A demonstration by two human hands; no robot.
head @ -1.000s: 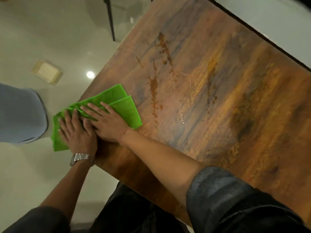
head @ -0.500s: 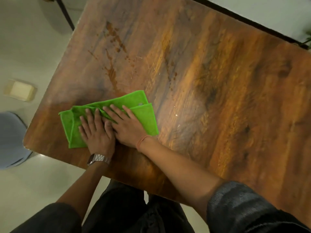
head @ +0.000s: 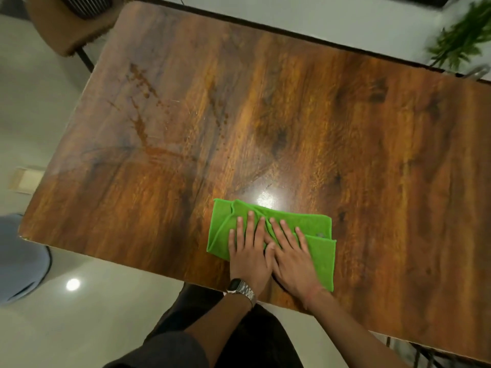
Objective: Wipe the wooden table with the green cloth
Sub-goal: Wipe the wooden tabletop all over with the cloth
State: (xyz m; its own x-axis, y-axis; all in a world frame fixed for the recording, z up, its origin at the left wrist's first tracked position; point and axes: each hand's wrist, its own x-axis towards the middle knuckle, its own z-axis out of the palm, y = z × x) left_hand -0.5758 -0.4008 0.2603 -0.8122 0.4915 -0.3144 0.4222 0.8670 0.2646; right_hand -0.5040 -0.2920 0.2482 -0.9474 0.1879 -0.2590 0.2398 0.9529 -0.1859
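— Along the near edge of the wooden table (head: 265,123), at about 6 o'clock, what is seen?

— One green cloth (head: 316,229), folded, is laid flat close to that edge. Two hands are pressed on it side by side: the left hand (head: 248,251) and the right hand (head: 292,257), thumbs touching. All fingers are held straight and slightly spread, flat on the fabric; nothing is gripped. One watch (head: 240,288) is worn on the left wrist.

— How is the cloth oriented?

— Its long axis is run from 9 to 3 o'clock, roughly parallel with the near edge. The folded layers are stepped at the 3 o'clock end, and a corner is reached toward 5 o'clock past the right wrist.

— What room is left around it?

— Bare wood is seen on every side but the near one. A broad stretch is open toward 3 o'clock and toward 9 o'clock, up to the rounded corner at the left. Toward 12 o'clock the whole depth of the top is open to the dark far edge.

— Anything on that surface?

— One patch of reddish streaks (head: 143,107) is seen toward 10 o'clock, well apart from the cloth, and one bright glare spot (head: 265,199) just beyond its far hem.

— Beyond the table?

— One blurred plant (head: 462,41) is seen at 1 o'clock and one chair (head: 77,19) at 11 o'clock.
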